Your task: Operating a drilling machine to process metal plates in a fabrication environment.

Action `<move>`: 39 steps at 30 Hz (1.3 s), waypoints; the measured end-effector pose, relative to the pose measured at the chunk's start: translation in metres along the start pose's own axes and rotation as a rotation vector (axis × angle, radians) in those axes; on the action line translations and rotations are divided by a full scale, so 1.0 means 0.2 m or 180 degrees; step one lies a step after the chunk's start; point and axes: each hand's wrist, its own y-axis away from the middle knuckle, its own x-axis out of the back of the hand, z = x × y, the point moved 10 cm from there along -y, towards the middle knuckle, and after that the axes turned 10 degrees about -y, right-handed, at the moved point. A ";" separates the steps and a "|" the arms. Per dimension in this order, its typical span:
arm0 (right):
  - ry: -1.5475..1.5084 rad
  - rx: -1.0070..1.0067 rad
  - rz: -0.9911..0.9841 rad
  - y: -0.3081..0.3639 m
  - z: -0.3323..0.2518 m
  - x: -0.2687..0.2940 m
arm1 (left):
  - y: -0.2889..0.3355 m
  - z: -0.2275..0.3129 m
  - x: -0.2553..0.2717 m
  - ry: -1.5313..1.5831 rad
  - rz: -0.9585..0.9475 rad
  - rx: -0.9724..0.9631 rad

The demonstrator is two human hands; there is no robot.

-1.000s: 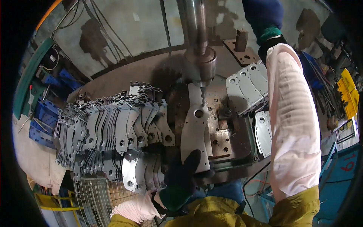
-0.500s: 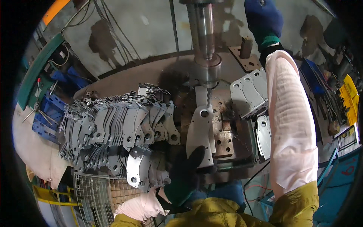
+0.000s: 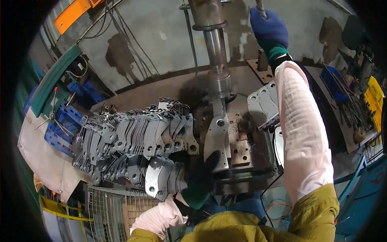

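My left hand (image 3: 201, 175), in a dark glove, is closed on the lower end of a curved grey metal plate (image 3: 215, 141), its thumb lying over the plate's face. The other fingers are hidden. Under the plate is a drilled metal fixture block (image 3: 240, 151). Just above the plate's upper end, with its large hole, hangs the drill press chuck (image 3: 220, 84); the bit is hard to make out. High on the right, my right hand (image 3: 269, 29), in a blue glove with a green cuff, is wrapped round a metal lever (image 3: 261, 8).
Stacked curved metal plates (image 3: 137, 137) cover the table's left side. More plates (image 3: 262, 101) lie right of the fixture, partly behind my right forearm. A wire basket (image 3: 105, 213) stands below left. Blue bins (image 3: 60, 129) and a yellow bin (image 3: 373, 101) flank the table.
My view has shifted slightly. My right hand sits lower and further left, with more of the lever showing. My left hand stays on the plate's lower end.
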 end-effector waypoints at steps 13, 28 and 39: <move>-0.0292 -0.0027 -0.1257 0.20 -0.07 0.12 | -0.06 0.39 0.24 -0.2433 -0.0281 -0.1724; -0.0165 0.0021 -0.0836 0.19 -0.10 0.14 | -0.43 0.62 0.06 -0.4230 -0.0852 -0.3139; -0.0070 -0.0003 -0.0500 0.14 -0.05 0.09 | -0.54 0.54 0.12 -0.4724 -0.1026 -0.3072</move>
